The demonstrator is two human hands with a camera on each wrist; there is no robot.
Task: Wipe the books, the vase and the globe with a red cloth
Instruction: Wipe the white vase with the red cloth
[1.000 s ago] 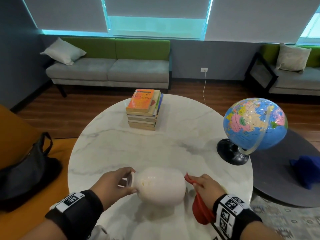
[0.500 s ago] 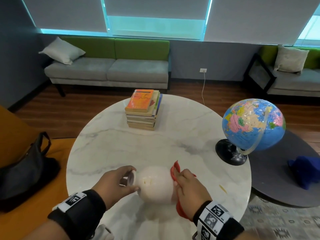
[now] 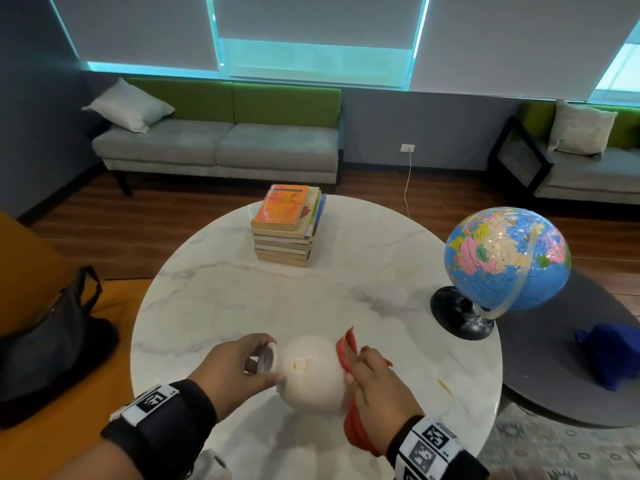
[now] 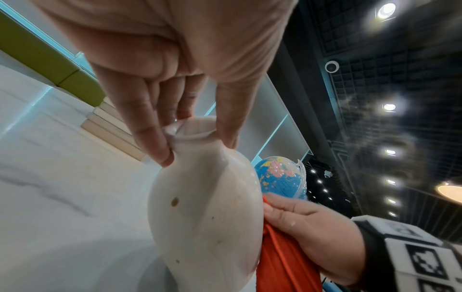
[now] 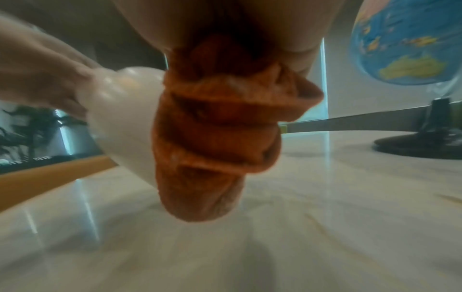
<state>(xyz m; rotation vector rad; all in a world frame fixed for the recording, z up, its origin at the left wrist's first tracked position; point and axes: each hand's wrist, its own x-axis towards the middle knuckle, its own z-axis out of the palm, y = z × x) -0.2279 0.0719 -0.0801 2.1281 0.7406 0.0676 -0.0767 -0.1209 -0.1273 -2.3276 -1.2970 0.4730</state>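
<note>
A white vase [image 3: 311,372] [image 4: 202,213] [image 5: 122,122] is held sideways above the near edge of the marble table [image 3: 311,289]. My left hand [image 3: 239,367] [image 4: 190,110] grips its neck with fingers and thumb around the rim. My right hand [image 3: 372,382] [image 4: 307,223] presses the red cloth [image 3: 349,355] [image 4: 282,262] [image 5: 215,126] against the vase's right side, the cloth bunched in its grip. A stack of books [image 3: 289,226] lies at the table's far side. The blue globe [image 3: 507,259] [image 5: 405,39] stands on its black base at the right edge.
A grey and green sofa [image 3: 221,140] stands behind the table, another sofa [image 3: 588,161] at the right. A black bag [image 3: 45,344] lies on the orange seat at the left. A dark round low table [image 3: 571,358] with a blue cloth [image 3: 613,351] sits at the right.
My right hand has moved left with the red cloth from beside the vase's base onto its body, then slid a little up its right side. The left hand keeps its hold on the neck.
</note>
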